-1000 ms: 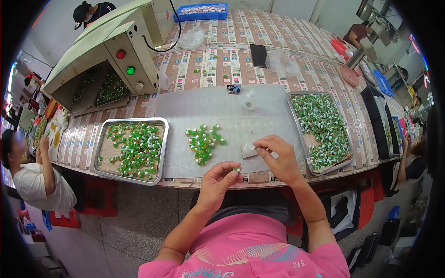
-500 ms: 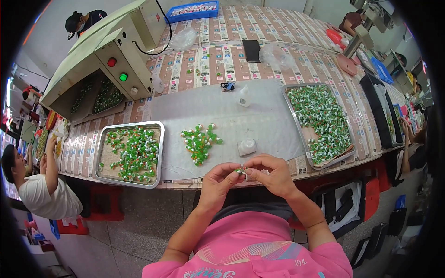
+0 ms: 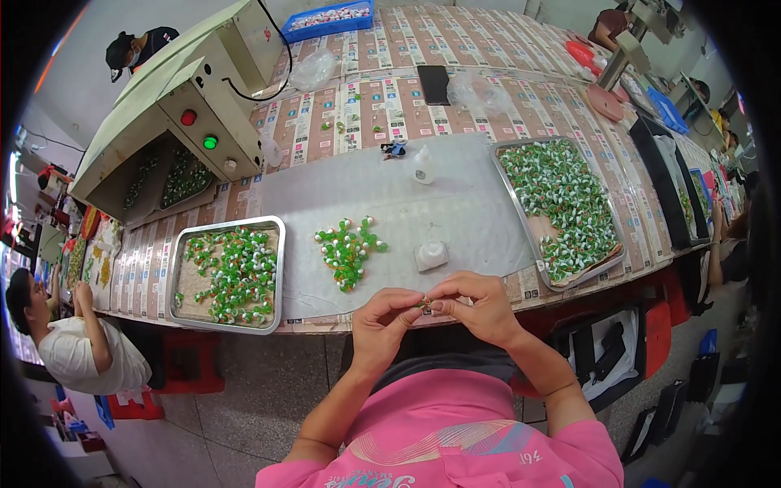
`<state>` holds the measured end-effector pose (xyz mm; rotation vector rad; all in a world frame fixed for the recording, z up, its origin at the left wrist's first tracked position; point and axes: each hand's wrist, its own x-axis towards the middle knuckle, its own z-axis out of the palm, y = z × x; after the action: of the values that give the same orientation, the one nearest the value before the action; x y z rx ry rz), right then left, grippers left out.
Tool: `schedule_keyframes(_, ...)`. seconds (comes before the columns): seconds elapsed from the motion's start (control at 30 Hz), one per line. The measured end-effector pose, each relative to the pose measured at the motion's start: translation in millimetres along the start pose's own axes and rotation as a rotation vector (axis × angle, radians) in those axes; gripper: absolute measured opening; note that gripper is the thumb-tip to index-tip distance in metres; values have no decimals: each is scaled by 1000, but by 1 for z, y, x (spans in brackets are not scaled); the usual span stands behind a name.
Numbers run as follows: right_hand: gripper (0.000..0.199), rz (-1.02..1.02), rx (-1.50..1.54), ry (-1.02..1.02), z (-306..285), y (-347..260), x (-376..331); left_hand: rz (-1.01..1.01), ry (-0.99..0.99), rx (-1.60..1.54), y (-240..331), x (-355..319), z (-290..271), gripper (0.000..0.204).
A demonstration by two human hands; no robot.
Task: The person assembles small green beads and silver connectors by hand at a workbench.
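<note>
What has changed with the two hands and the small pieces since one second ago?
The right hand left the small white container on the grey mat and came back toward the body to meet the left hand. Both now pinch one small green piece between the fingertips. The loose pile of green pieces and both metal trays stayed put.

A beige machine [image 3: 175,106], a blue crate [image 3: 329,18] and a black phone [image 3: 434,83] stand on the table [image 3: 480,49].
</note>
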<state>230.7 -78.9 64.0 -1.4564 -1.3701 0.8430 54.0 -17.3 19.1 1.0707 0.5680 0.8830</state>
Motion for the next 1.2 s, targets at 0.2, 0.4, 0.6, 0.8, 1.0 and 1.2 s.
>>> schedule_keyframes(0.2, 18, -31, 62, 33, 1, 13, -7, 96, 18, 65, -10, -2, 8, 20)
schedule_keyframes(0.4, 21, -26, 27, 50, -3, 18, -9, 115, 13, 146, -14, 2, 11, 20)
schedule_keyframes(0.6, 19, -164, 49, 58, -4, 13, -8, 41, 1, 93, 4, 3, 14, 25)
schedule_keyframes(0.8, 22, -244, -56, 103, 1, 5, -5, 166, -62, 168, 7, 4, 6, 27)
schedule_keyframes(1.0, 22, -320, -81, 126, 6, 7, -5, 234, -69, 196, 3, 4, 2, 25)
schedule_keyframes(1.2, 22, -323, -116, 97, -19, 4, -4, 169, -41, 327, 10, 7, 12, 26)
